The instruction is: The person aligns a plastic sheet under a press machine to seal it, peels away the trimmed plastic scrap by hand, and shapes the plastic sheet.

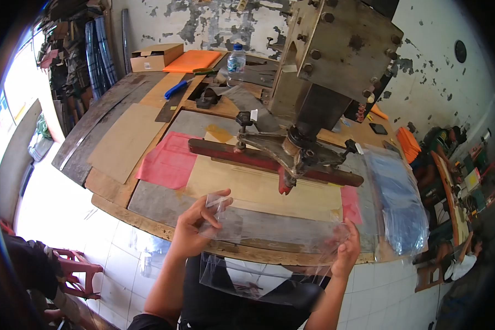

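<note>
A clear plastic sheet (pixel 275 234) hangs between my two hands in front of the press table, its lower part drooping over the table's front edge. My left hand (pixel 199 223) grips its left end, fingers bent around the film. At the other end my right hand (pixel 345 250) pinches the film between thumb and fingers. Beyond the hands, a cream sheet (pixel 247 190) and a pink sheet (pixel 168 159) lie on the grey press bed. Above them hangs the press head with a long red bar (pixel 220 149).
A stack of bluish clear plastic sheets (pixel 396 198) lies at the table's right. Brown board (pixel 124 137), a blue-handled cutter (pixel 176 89), a water bottle (pixel 236 59), a cardboard box (pixel 157 56) and orange sheets (pixel 192 61) are on the left and back. People sit at far right.
</note>
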Demonstrator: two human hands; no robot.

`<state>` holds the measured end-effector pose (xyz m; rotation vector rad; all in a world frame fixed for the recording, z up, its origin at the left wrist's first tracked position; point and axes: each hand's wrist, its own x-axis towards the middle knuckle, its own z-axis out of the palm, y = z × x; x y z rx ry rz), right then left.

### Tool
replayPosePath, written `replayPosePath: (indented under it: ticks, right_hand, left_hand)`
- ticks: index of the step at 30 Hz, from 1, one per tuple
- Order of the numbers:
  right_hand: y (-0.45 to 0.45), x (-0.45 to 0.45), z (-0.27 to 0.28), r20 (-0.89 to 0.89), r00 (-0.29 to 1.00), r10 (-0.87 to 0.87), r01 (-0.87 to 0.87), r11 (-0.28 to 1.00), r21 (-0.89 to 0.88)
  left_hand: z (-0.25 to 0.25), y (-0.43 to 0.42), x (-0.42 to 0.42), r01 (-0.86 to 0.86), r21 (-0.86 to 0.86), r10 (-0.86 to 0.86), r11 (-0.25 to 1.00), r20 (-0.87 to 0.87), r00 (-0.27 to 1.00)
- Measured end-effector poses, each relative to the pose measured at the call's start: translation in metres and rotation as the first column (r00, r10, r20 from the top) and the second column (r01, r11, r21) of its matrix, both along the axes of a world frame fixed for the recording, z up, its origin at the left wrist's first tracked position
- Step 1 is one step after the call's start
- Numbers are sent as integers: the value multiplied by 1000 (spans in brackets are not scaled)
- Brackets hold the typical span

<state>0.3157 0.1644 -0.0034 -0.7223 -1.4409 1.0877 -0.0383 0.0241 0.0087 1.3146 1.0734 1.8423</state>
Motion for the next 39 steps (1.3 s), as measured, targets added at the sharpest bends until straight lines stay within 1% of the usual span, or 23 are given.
replayPosePath:
  ticks: [1,3,4,5,6,7,8,10,11,12,16,17,19,20,22,24,26,28,30,31,33,36,39]
  right_hand:
    - [-1,-1,2,-69,996,54,-58,997,-58]
    - [-1,0,2,-75,994,75,-80,995,-62]
    - [0,2,1,-85,991,105,-111,992,-66]
    - [2,5,-3,-83,992,96,-102,993,-66]
    - [5,8,-8,-68,989,135,-141,985,-96]
    - [4,9,-7,-55,983,174,-180,976,-127]
    - [4,9,-5,-53,985,166,-171,977,-127]
    - [3,3,0,-79,963,258,-267,952,-152]
    - [2,2,2,-78,965,251,-260,954,-152]
    - [2,1,4,-81,951,297,-306,939,-155]
    - [3,3,7,-119,905,408,-423,893,-154]
    - [5,6,4,-120,907,403,-418,895,-156]
    - [11,10,-2,-101,880,463,-472,877,-94]
    - [11,11,-1,-102,882,460,-469,878,-95]
    - [11,12,2,-21,905,424,-424,903,-74]
    - [9,12,2,-6,922,387,-386,918,-94]
    - [9,12,3,10,936,351,-348,931,-112]
    - [9,12,3,57,942,330,-326,943,-74]
    - [11,11,0,16,945,327,-325,942,-83]
    - [11,10,-1,-24,946,324,-325,941,-92]
    - [11,9,2,-28,948,316,-317,942,-109]
    - [9,7,5,-46,955,292,-295,943,-153]
    - [8,5,3,-79,964,254,-264,949,-171]
  left_hand:
    - [-1,-1,0,8,0,-8,1000,3,1000]
    - [-1,-4,0,59,-103,-52,993,71,996]
    - [-1,-5,-1,69,-103,-61,992,73,995]
    - [-2,-6,-2,49,-123,-47,991,17,999]
    - [-1,-6,-2,27,-142,-33,989,-40,999]
    - [3,-6,1,36,-142,-42,989,-39,998]
    - [8,-7,3,34,-180,-41,983,-36,999]
    - [14,-6,5,41,-217,-49,975,-32,998]
    - [15,-6,5,22,-222,-49,975,-119,992]
    - [15,-6,5,2,-224,-49,974,-204,978]
    - [5,-9,0,32,-282,-85,959,-181,980]
    - [3,-10,-3,24,-305,-86,952,-194,977]
    - [2,-10,-4,19,-330,-92,944,-207,974]
    - [3,-9,-3,17,-330,-80,944,-178,981]
    - [5,-8,0,18,-333,-71,943,-147,987]
    - [10,-5,5,45,-344,-58,938,-29,998]
    - [9,-3,5,55,-330,-67,942,-26,997]
    - [7,-3,5,64,-315,-75,947,-23,997]
    - [5,-5,7,14,-345,-4,939,30,1000]
    - [4,-5,7,16,-346,-6,938,29,1000]
    - [3,-4,7,-26,-362,37,932,23,999]
    - [5,-4,7,-46,-388,41,920,-21,999]
    - [13,-1,14,-77,-341,89,937,18,996]
